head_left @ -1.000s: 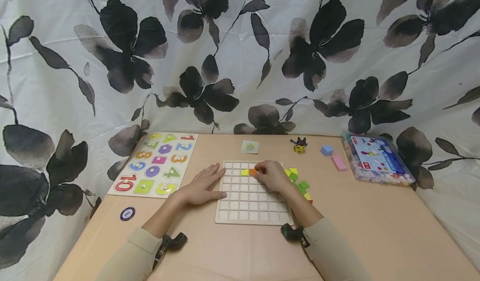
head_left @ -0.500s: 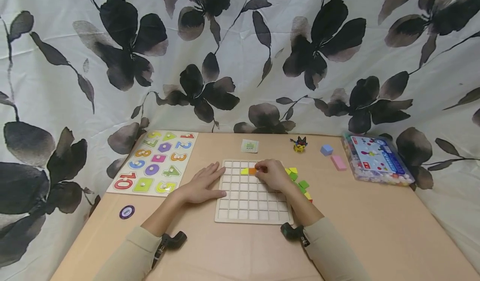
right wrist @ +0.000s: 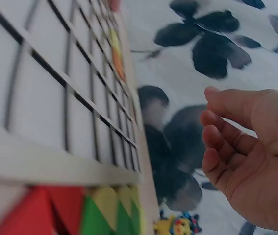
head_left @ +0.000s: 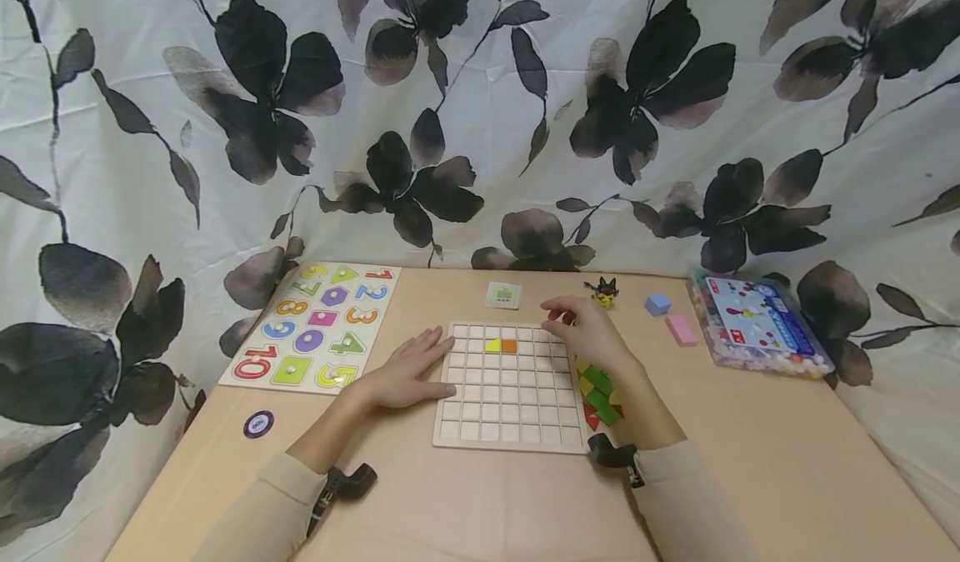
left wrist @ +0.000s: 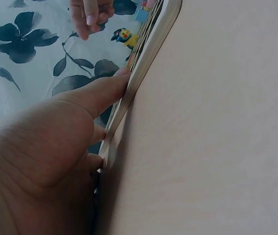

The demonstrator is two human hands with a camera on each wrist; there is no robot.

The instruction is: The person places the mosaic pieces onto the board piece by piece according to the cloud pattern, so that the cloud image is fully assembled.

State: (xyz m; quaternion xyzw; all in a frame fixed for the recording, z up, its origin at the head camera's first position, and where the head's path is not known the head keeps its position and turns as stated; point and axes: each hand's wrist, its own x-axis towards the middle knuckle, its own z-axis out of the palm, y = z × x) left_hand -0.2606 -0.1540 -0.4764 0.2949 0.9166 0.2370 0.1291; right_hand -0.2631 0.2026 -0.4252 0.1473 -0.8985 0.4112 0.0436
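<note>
A pale wooden grid board [head_left: 510,403] lies on the table, with a yellow piece [head_left: 492,346] and an orange piece [head_left: 508,346] side by side in its second row from the top. My left hand [head_left: 408,370] rests at the board's left edge, fingers straight; in the left wrist view the thumb of this hand [left wrist: 55,142] touches the rim. Over the board's upper right corner is my right hand [head_left: 588,333]. In the right wrist view that hand [right wrist: 256,152] has loosely bent fingers and nothing between them. Green, yellow and red blocks [head_left: 598,391] lie along the board's right side, partly hidden by the forearm.
A number puzzle board [head_left: 322,318] and a purple round chip [head_left: 258,424] lie at left. Behind the grid are a small card [head_left: 503,295] and a yellow-and-black figurine [head_left: 603,292]. Toward the right are a blue block [head_left: 657,304], a pink block [head_left: 681,330] and a clear plastic case [head_left: 761,324].
My right hand has let go of the orange piece, which stays on the board, and has moved right and up. The blocks beside the board show more. The left hand stays put.
</note>
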